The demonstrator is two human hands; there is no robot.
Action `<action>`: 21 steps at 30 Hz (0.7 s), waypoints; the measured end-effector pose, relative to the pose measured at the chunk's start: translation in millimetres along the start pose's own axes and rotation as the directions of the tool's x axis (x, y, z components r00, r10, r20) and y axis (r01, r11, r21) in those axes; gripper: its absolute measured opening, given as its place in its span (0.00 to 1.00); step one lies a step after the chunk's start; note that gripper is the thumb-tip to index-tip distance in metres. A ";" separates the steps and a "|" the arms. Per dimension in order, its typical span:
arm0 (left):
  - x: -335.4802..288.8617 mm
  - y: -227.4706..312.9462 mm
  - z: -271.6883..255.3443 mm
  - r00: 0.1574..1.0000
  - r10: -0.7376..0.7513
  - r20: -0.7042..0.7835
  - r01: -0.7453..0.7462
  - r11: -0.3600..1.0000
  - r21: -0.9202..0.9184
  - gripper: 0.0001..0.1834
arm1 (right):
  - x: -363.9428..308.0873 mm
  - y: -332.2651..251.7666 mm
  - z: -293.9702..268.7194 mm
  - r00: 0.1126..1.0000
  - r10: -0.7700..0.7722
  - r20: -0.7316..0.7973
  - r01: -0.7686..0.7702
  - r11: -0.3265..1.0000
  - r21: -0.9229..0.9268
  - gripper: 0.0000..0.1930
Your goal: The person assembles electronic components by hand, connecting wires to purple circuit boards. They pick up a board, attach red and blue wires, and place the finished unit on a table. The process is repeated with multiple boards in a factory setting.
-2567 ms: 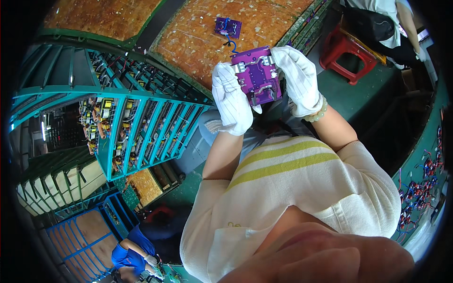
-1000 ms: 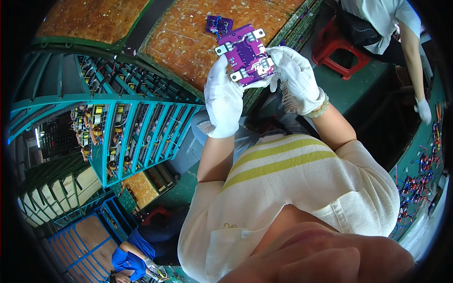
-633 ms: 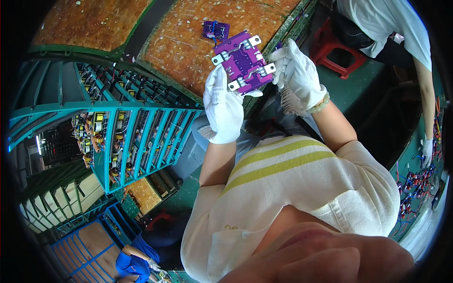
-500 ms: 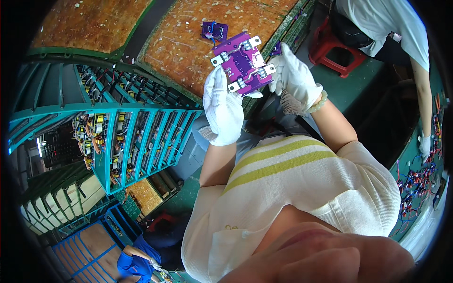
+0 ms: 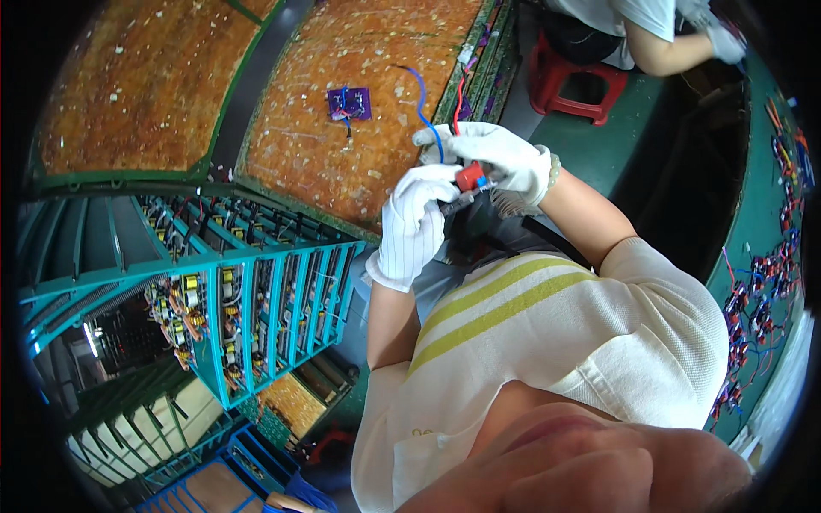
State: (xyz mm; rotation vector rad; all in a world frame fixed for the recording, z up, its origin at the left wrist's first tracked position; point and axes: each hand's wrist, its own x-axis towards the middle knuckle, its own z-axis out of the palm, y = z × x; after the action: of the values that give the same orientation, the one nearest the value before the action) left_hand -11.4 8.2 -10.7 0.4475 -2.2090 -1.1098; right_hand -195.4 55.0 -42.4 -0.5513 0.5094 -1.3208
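Observation:
In white gloves, both my hands hold a circuit board [image 5: 466, 202] that is tipped nearly edge-on, so most of its face is hidden. A red block-shaped part [image 5: 469, 177] with a bit of blue beside it sits on the board between my fingers. My left hand [image 5: 409, 224] is closed on the board's left side. My right hand [image 5: 505, 162] is closed at the right side, its fingertips hidden around the red part. A blue wire [image 5: 423, 107] and a red wire [image 5: 460, 98] run away from my fingers. A small purple circuit board [image 5: 359, 104] lies on the worn wooden bench top [image 5: 299, 162].
At the left stands a teal rack [image 5: 248, 256] loaded with boards and coils. A co-worker's gloved hand [image 5: 727, 43] is at the far right, by a red stool [image 5: 581, 81]. Many wired parts [image 5: 761, 299] lie along the green table [image 5: 727, 274].
The purple board, face-on to view before, has been turned nearly edge-on and brought lower. The red part and wires have come into view. The co-worker's arm has moved up.

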 end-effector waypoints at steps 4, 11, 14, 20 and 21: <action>13.9 0.2 8.8 0.958 0.225 0.176 -0.247 0.962 0.119 0.15 | 2.0 8.8 -51.1 0.948 -0.316 0.029 0.245 0.671 -0.700 0.20; 17.7 -9.8 29.3 0.992 0.122 0.044 -0.126 0.987 0.102 0.14 | -87.6 -70.3 -45.5 0.792 -0.585 0.174 0.214 0.000 -0.977 0.14; 23.5 -31.9 19.2 0.984 -0.055 -0.167 0.090 0.974 0.209 0.14 | -143.4 -106.8 -40.5 0.602 -0.734 -0.312 0.010 0.398 -0.917 0.10; -2.8 -106.4 -23.8 0.950 -0.162 -0.269 0.263 0.877 0.402 0.14 | -292.3 -181.6 -144.6 -0.245 -0.928 -0.281 -0.355 0.356 -0.864 0.13; -4.7 -121.9 -29.7 0.941 -0.165 -0.297 0.268 0.897 0.350 0.15 | -334.1 -192.2 -176.4 -0.331 -0.924 -0.190 -0.347 0.307 -0.886 0.15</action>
State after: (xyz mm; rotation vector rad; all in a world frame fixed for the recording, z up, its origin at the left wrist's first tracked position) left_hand 14.6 -78.9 -97.4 0.9772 -2.1736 -0.6644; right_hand -511.0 338.0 -43.3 -0.2764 2.8906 -2.1683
